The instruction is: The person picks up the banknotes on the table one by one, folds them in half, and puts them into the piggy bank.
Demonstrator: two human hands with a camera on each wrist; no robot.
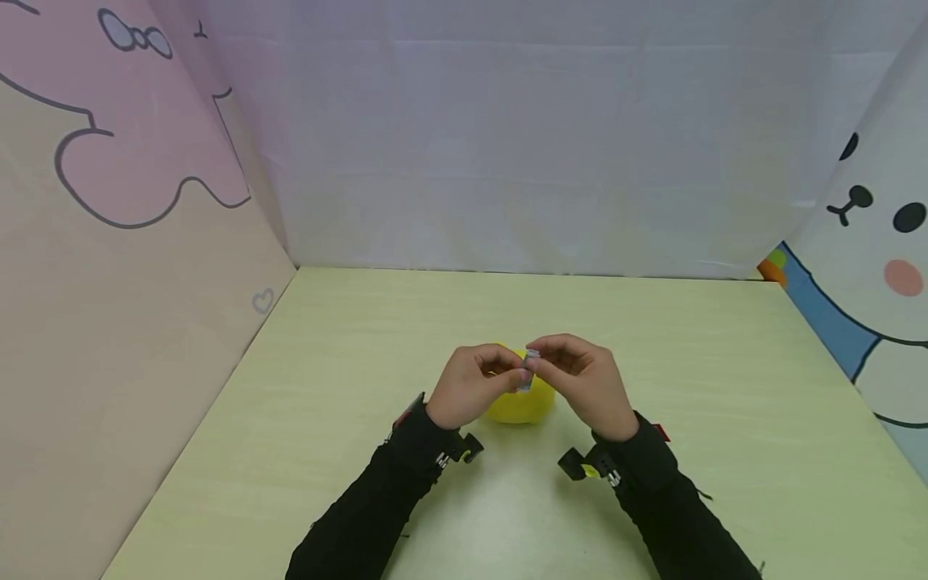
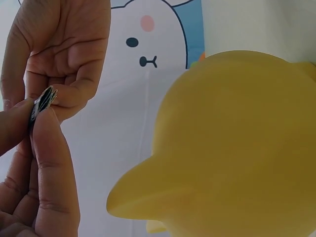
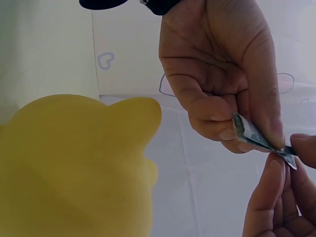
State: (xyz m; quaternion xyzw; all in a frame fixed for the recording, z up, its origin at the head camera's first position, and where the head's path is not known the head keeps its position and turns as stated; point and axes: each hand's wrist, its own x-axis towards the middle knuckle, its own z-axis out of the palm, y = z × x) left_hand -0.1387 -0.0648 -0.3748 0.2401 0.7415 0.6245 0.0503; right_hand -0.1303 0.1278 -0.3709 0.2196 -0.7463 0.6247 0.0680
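Observation:
A small, tightly folded piece of paper, grey-green and printed like a banknote, is between my two hands above the table. My left hand pinches one end between thumb and finger. At the other end, my right hand pinches it with thumb and forefinger. In the right wrist view the folded banknote shows stacked layers at its edge, and in the left wrist view the banknote has its layers slightly spread. Just behind and below the hands stands a smooth, rounded yellow figure with stubby protrusions, partly hidden by them.
The pale yellow-green table spreads around the hands. A white cloth hangs along its back edge. Cartoon-printed panels stand at both sides, the left panel pink and beige, the right panel with a white animal.

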